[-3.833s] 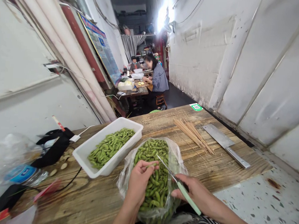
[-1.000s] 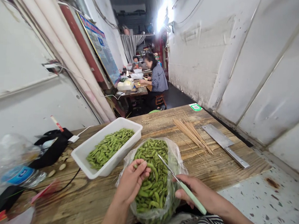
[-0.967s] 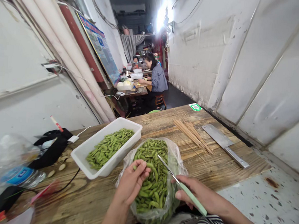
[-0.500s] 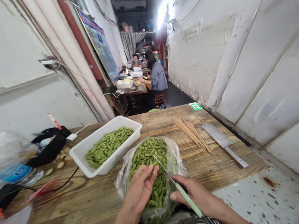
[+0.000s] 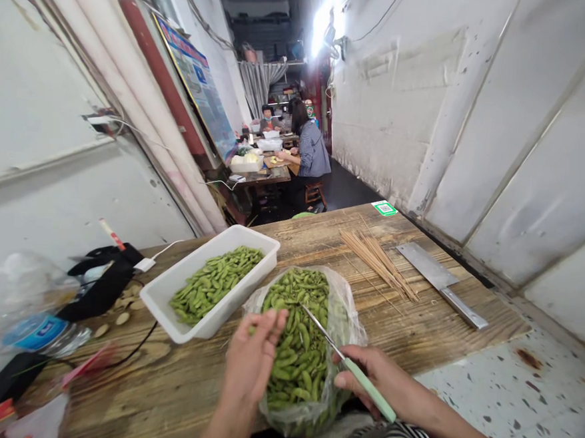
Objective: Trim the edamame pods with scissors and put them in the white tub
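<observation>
My left hand point(image 5: 253, 350) is above the left side of a clear plastic bag point(image 5: 348, 316) full of green edamame pods point(image 5: 295, 359). Its fingers are closed, and a bit of green pod shows at them, mostly hidden. My right hand point(image 5: 379, 378) grips scissors point(image 5: 368, 390) with a pale green handle, seen edge-on. Their thin metal tip points up and left over the pods in the bag. A white plastic tub point(image 5: 184, 335) to the left of the bag holds more edamame pods point(image 5: 218, 284).
Thin wooden skewers point(image 5: 379, 262) and a cleaver point(image 5: 438, 279) lie at the right of the wooden table point(image 5: 170, 397). A plastic bottle point(image 5: 46, 334), a cable and red packaging are on the left. Two people point(image 5: 312, 150) sit at another table farther back.
My left hand has moved left, away from the scissors tip and towards the tub. My right hand holds the scissors in nearly the same place. The view has shifted slightly.
</observation>
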{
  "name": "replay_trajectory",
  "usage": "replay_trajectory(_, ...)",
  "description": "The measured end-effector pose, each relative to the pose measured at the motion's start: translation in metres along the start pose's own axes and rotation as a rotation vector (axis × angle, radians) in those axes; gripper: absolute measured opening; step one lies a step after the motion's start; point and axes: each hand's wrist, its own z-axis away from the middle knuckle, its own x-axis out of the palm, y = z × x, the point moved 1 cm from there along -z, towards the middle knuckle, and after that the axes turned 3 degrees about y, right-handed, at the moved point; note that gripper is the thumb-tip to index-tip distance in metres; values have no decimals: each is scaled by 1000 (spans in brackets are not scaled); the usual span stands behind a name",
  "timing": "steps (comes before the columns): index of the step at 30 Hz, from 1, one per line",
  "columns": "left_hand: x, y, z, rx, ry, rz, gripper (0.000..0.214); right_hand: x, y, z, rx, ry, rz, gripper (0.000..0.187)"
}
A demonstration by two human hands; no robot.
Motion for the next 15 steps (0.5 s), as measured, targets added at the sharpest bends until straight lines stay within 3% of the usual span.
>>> replay_trajectory(2,-15,27,-27,328,175,-160,10,-3,1,1,-16,3,27,48)
replay_trajectory(4,-26,53,-51,626,330,-586,14,-5,3,2,-24,16,45,47)
replay_trajectory(5,-28,61,-60,667,293,-869,20,-5,4,2,-23,22,49,47)
replay_trajectory(7,-28,66,-67,698,229,-1078,30,-5,5,2,-21,33,48,47)
replay_trajectory(9,-21,56,-57,771,60,-1260,33,-5,5,2,-25,46,52,46)
replay_trajectory(10,-15,46,-48,814,-98,-1371,33,-6,5,2,-29,54,58,46)
replay_trajectory(13,0,14,-20,809,-734,-1545,35,-8,4,3,-40,78,96,45)
replay_trajectory(14,3,7,-14,793,-842,-1559,37,-9,3,4,-44,83,111,45)
replay_trajectory(15,5,2,-10,788,-877,-1571,37,-10,3,4,-49,87,127,45)
